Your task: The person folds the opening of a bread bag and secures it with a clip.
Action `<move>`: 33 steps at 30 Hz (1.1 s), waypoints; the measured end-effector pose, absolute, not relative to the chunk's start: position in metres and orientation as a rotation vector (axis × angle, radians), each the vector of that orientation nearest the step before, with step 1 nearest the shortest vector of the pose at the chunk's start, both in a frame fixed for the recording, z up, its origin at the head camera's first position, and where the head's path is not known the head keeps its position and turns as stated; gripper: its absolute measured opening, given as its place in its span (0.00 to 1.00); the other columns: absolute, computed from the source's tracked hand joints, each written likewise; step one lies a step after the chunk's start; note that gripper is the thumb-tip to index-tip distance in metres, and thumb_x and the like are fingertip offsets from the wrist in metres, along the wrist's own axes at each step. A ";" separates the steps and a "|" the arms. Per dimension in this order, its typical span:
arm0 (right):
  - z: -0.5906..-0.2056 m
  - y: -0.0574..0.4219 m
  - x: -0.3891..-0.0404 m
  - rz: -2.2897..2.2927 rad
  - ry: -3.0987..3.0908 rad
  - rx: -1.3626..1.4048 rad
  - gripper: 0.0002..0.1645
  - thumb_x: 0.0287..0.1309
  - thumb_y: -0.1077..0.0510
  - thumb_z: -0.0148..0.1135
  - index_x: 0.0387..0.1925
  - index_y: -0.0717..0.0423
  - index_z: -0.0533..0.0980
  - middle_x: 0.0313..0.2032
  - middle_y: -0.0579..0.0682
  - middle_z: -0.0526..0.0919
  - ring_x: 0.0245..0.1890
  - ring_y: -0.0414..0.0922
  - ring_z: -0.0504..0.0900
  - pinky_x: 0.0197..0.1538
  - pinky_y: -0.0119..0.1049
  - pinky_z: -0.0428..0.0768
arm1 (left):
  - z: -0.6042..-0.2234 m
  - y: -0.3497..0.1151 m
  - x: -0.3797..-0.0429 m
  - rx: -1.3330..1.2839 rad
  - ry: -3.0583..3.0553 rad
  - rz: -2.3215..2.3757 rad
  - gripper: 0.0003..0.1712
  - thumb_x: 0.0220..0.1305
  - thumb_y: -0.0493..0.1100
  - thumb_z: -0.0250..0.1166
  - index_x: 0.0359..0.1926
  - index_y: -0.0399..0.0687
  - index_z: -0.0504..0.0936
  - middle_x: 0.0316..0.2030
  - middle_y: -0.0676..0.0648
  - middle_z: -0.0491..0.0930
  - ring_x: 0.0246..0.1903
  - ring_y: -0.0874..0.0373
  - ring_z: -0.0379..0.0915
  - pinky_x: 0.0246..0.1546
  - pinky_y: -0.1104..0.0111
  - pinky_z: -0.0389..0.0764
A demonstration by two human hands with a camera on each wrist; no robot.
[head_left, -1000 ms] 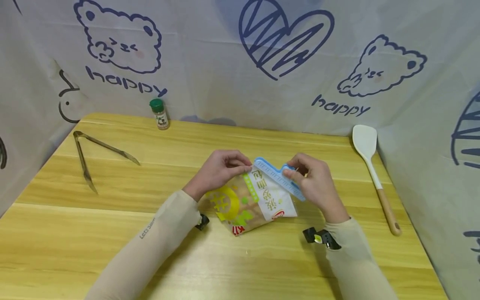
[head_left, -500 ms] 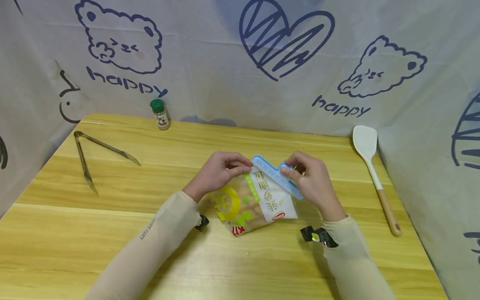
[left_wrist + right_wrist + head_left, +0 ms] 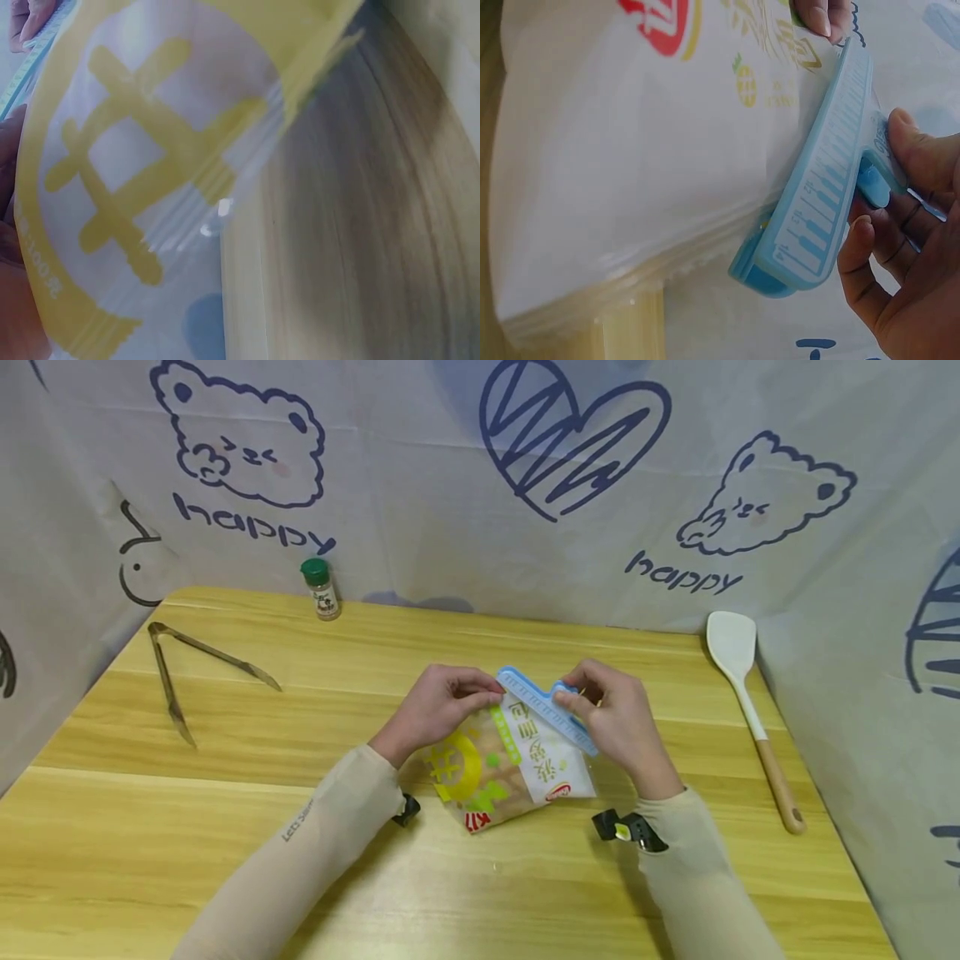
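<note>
A printed plastic bag (image 3: 517, 777) of bread, tan and white with yellow and green patches, is at the middle of the table. Its top corner is pinched between thumb and fingers of my left hand (image 3: 442, 706). Thumb and fingers of my right hand (image 3: 628, 720) pinch the grip of a light-blue bag clip (image 3: 546, 712) with piano-key marks. Its long bar lies slantwise across the bag's upper edge, the far end right by my left fingertips. From the right wrist view, the clip (image 3: 817, 202) runs along the bag's edge, a corner of the bag sticking out below.
Metal tongs (image 3: 162, 668) lie spread at the left. A green-capped seasoning shaker (image 3: 322, 597) stands at the back edge. Along the right edge lies a white spatula (image 3: 731, 643) with a wooden handle. Printed white cloth (image 3: 420, 510) hangs behind and at both sides.
My right hand has moved slightly left and up with the clip, bringing the clip's far end to my left fingertips. The left hand and the bag have barely shifted.
</note>
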State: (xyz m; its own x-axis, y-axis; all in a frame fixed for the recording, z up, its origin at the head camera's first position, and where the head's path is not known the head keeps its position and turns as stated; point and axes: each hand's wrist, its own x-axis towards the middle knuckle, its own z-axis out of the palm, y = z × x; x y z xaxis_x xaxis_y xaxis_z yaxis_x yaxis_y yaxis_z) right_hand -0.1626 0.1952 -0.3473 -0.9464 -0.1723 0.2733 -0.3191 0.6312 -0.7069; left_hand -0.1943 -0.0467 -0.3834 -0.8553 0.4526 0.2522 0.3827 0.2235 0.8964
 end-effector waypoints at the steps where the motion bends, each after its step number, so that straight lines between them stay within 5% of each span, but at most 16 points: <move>1: -0.347 0.195 -0.163 1.211 -2.675 0.404 0.03 0.61 0.62 0.67 0.34 0.57 0.80 0.25 0.49 0.79 0.24 0.47 0.72 0.27 0.38 0.70 | -0.384 -0.047 -0.194 0.816 2.412 1.733 0.06 0.66 0.35 0.66 0.40 0.39 0.88 0.36 0.49 0.86 0.33 0.60 0.83 0.36 0.67 0.82; 18: -0.348 0.192 -0.163 1.232 -2.731 0.379 0.05 0.63 0.59 0.66 0.38 0.56 0.81 0.27 0.50 0.79 0.25 0.47 0.73 0.28 0.40 0.72 | -0.386 -0.045 -0.195 0.777 2.406 1.754 0.05 0.65 0.34 0.67 0.39 0.38 0.88 0.35 0.48 0.86 0.32 0.60 0.83 0.34 0.67 0.82; 33: -0.352 0.193 -0.163 1.305 -2.724 0.351 0.15 0.63 0.53 0.67 0.46 0.57 0.81 0.37 0.51 0.83 0.35 0.47 0.78 0.38 0.43 0.77 | -0.384 -0.058 -0.198 0.775 2.416 1.622 0.07 0.67 0.40 0.66 0.42 0.43 0.87 0.35 0.52 0.85 0.34 0.59 0.81 0.39 0.63 0.80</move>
State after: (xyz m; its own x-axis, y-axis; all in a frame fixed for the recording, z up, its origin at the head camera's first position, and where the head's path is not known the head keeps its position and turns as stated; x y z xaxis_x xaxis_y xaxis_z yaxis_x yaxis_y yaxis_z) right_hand -0.1630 0.1926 -0.3523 -0.9684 -0.1629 0.1887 -0.2492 0.6063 -0.7552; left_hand -0.1983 -0.0580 -0.3842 -0.8598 0.4809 0.1719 0.3410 0.2902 0.8941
